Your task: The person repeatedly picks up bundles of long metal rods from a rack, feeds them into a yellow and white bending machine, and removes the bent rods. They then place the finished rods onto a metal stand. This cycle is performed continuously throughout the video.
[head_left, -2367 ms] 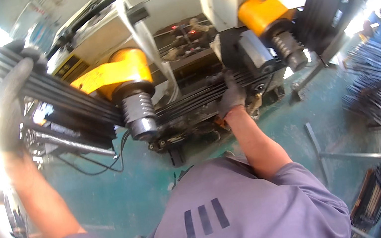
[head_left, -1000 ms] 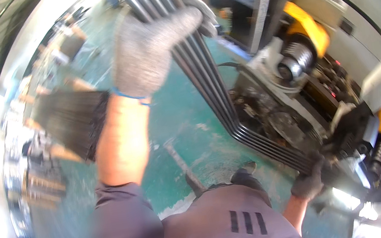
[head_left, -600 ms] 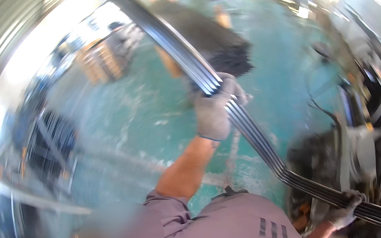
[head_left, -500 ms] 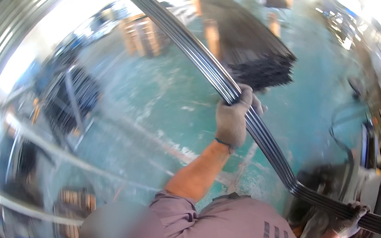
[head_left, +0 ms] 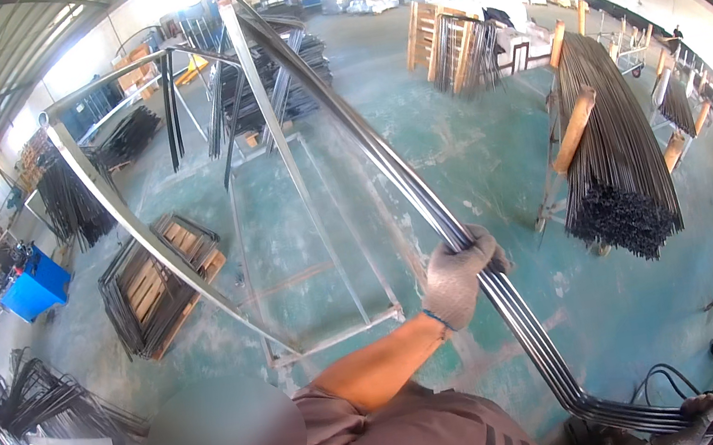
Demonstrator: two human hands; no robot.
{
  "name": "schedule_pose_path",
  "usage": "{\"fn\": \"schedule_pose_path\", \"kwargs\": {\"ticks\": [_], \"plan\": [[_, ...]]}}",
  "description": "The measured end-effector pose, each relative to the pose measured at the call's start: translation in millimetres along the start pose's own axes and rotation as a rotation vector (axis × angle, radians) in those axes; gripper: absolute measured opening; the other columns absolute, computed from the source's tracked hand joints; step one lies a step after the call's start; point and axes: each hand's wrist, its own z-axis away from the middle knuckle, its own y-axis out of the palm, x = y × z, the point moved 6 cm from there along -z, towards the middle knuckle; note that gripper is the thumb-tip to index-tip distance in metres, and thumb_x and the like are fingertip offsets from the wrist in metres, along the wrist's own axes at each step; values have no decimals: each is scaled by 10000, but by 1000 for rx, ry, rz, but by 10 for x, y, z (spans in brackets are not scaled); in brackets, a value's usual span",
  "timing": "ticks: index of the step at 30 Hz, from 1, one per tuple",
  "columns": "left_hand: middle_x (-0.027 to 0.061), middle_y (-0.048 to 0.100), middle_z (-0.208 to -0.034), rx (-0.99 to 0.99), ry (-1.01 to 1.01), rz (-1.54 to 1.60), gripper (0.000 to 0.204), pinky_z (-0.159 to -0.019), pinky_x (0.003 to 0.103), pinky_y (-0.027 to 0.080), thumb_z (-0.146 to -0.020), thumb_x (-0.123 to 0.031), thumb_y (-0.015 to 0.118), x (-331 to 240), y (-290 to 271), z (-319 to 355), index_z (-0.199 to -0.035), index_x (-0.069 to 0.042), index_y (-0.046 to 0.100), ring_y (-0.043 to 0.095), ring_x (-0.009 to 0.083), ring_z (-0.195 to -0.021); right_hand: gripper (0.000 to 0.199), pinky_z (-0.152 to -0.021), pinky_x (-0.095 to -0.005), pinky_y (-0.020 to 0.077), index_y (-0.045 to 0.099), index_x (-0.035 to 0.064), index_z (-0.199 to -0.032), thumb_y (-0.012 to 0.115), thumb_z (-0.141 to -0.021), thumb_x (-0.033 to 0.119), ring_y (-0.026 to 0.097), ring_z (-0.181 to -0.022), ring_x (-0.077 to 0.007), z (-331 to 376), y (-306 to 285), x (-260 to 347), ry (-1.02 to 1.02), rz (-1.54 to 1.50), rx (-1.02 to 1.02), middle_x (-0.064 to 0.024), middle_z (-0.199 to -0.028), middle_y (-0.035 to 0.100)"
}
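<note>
A bundle of several dark, shiny metal tubes (head_left: pixel 530 330) runs diagonally across the view, bending sharply near its lower right end. My left hand (head_left: pixel 462 278), in a grey knitted glove, is wrapped round the middle of the long straight part. At the lower right my right hand (head_left: pixel 699 418), also gloved, is closed on the short part past the bend. The far end of the bundle appears beside the top of a metal frame stand (head_left: pixel 260 97); whether they touch I cannot tell.
Left of the stand, a slanted bar (head_left: pixel 129 218) crosses above a pallet of bent tubes (head_left: pixel 161 283). A large stack of straight tubes (head_left: pixel 610 133) lies on a rack with wooden posts at the right. A blue machine (head_left: pixel 34 281) stands far left. Cables lie near the right hand.
The view has turned left, so the tube stack has shifted right in the picture and the frame stand shows more fully. Both hands keep hold of the tubes.
</note>
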Motion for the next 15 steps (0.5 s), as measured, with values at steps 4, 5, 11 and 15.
{"fn": "schedule_pose_path", "kwargs": {"ticks": [4,5,11,15], "plan": [[113,704,-932,94,-97,-134,179,-798,428,614,-1019,-54,704,-103,94,-228,-1153,-12,593,738,265,-855,208,-668,-412,516,669,34,-1017,661,-1021,242,627,-779,-236,168,-235,-311,37,85,-96,-133,-878,658],[108,703,-934,151,-90,-103,182,-796,424,611,-1017,-53,707,-95,66,-299,-1157,-14,597,735,254,-865,222,-691,-418,521,680,28,-1037,656,-1025,248,634,-806,-239,259,-285,-461,60,96,-110,-140,-898,666],[97,701,-945,237,-55,-110,179,-799,414,596,-1015,-45,709,-622,-43,-401,-1163,-26,611,720,241,-891,252,-843,-396,533,722,36,-1146,587,-1061,231,664,-989,-242,312,-648,-1439,216,-316,271,-123,-1075,711],[100,702,-949,136,-20,-93,233,-805,413,586,-1031,-92,708,-761,-308,-375,-1222,-45,584,718,253,-893,233,-858,-360,544,728,69,-1151,550,-1071,196,686,-1046,-230,192,-545,-1868,289,-295,510,-85,-1141,730]]}}
